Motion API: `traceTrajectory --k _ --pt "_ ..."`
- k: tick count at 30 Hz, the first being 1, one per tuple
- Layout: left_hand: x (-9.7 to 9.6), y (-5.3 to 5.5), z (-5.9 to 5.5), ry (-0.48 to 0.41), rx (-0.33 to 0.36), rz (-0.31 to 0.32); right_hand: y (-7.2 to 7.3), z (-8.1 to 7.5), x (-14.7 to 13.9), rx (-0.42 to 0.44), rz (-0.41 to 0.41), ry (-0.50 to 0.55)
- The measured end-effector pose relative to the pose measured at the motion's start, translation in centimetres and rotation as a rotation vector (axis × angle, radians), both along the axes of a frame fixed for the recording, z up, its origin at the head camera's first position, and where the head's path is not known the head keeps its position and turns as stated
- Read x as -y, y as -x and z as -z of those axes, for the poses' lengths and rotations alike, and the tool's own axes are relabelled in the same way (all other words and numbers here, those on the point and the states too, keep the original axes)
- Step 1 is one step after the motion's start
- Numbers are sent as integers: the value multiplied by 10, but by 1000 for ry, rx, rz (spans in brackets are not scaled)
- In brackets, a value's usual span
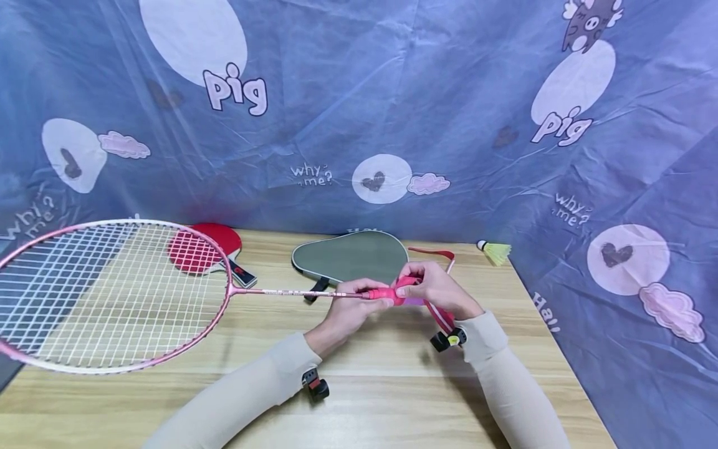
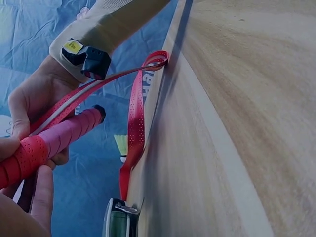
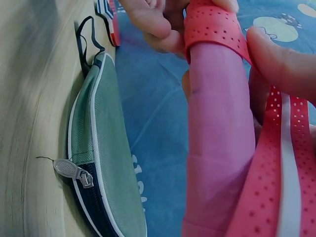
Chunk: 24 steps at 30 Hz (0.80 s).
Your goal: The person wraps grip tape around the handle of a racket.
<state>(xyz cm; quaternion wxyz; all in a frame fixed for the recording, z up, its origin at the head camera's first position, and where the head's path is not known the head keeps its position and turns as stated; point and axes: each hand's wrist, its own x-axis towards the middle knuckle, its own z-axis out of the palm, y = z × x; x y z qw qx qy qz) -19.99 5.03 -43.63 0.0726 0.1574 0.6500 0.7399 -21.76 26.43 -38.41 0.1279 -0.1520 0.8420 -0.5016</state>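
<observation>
A pink-and-white badminton racket (image 1: 303, 293) is held level above the table, its strung head to the left. My left hand (image 1: 354, 310) grips it where shaft meets handle. Red perforated grip tape (image 3: 217, 24) wraps the upper handle, over a smooth pink layer (image 3: 219, 113) that shows bare towards the dark butt cap (image 2: 100, 113). With thumb and fingers, my right hand (image 1: 436, 290) pinches the tape at the edge of the wrapped part. From there a loose length of tape (image 2: 136, 128), with a white strip along its back, trails in a loop to the table.
On the wooden table (image 1: 359, 399) behind the hands lies a green zipped paddle case (image 1: 353, 254). A red table tennis paddle (image 1: 221, 236) is partly behind the racket head. One yellow shuttlecock (image 1: 496, 252) lies at the back right, by the blue printed cloth (image 1: 449, 112).
</observation>
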Motion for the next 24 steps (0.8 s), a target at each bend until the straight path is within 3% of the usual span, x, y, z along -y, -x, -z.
traceTrajectory --k 12,24 --pt "2 -2 -3 -22 -1 57 1 0 -6 -21 -17 -19" --pt "3 1 0 -6 -96 115 6 0 -12 5 -28 -11"
